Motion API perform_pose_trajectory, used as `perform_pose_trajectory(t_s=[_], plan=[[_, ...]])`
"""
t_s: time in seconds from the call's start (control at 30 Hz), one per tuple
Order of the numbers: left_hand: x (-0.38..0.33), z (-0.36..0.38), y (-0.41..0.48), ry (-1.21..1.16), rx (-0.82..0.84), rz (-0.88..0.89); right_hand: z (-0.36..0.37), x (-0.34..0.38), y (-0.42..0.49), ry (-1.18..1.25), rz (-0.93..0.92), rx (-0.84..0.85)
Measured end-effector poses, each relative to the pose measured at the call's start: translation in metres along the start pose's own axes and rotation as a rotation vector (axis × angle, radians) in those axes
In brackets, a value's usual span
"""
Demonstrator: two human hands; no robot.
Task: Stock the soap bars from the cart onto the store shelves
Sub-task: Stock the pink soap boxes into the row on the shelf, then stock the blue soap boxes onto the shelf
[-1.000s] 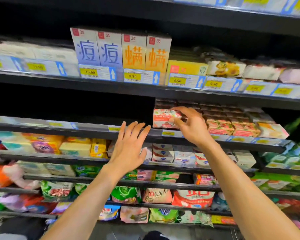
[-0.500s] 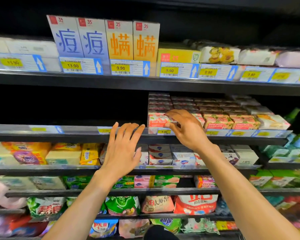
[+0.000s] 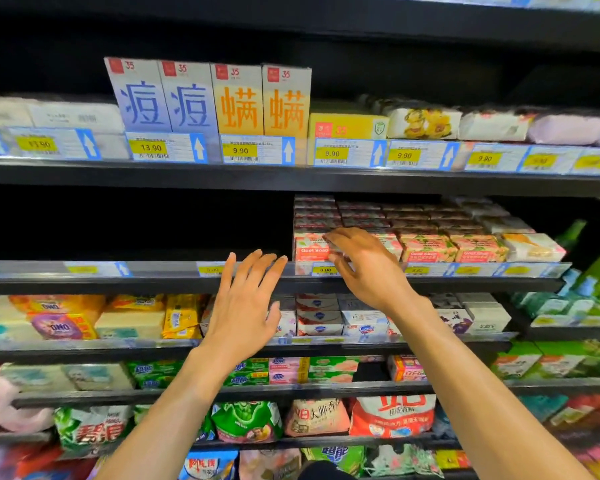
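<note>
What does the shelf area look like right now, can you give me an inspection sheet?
Surface: middle shelf, left half bare and dark, right half stocked.
Job's things: Goat Soap boxes in stacked rows on the middle shelf's right part.
Clutter: nothing seen.
Grips: right hand resting on the front left Goat Soap box, fingers spread; left hand open, empty, at the shelf edge.
Cables: nothing seen.
Surroundings: tall blue and orange boxes above; detergent bags below.
</note>
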State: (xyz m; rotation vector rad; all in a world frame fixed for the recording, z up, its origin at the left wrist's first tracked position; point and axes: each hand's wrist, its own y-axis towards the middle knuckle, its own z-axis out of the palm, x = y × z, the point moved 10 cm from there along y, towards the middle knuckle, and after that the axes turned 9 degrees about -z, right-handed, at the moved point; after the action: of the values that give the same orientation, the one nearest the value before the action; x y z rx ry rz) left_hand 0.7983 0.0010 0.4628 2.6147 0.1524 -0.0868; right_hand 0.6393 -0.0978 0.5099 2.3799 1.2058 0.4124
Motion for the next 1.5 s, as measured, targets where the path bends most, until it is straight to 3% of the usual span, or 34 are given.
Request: perform_pose_trajectory(t_s=[0.27, 0.5, 0.77, 1.13, 1.5], plan=[[-0.028, -0.016, -0.03, -0.193, 0.089, 0.06, -0.056, 0.002, -0.068, -0.037, 0.074, -0.163], [-0.096, 0.011, -0.044, -0.245, 0.232, 0.244, -0.052, -0.03, -0.178, -0.164, 0.379, 0.056], [-0.244, 0.048, -0.071, -0.329, 0.399, 0.536, -0.069, -0.057, -0.365, -0.206, 0.785, 0.171], [-0.489, 0.093, -0.186, -0.416, 0.66, 0.914, -0.138, -0.053, -0.662, -0.22, 1.363, 0.154], [-0.678, 0.173, -0.299, -0.318, 0.883, 1.146, -0.129, -0.092, -0.865, 0.039, 1.649, 0.168]])
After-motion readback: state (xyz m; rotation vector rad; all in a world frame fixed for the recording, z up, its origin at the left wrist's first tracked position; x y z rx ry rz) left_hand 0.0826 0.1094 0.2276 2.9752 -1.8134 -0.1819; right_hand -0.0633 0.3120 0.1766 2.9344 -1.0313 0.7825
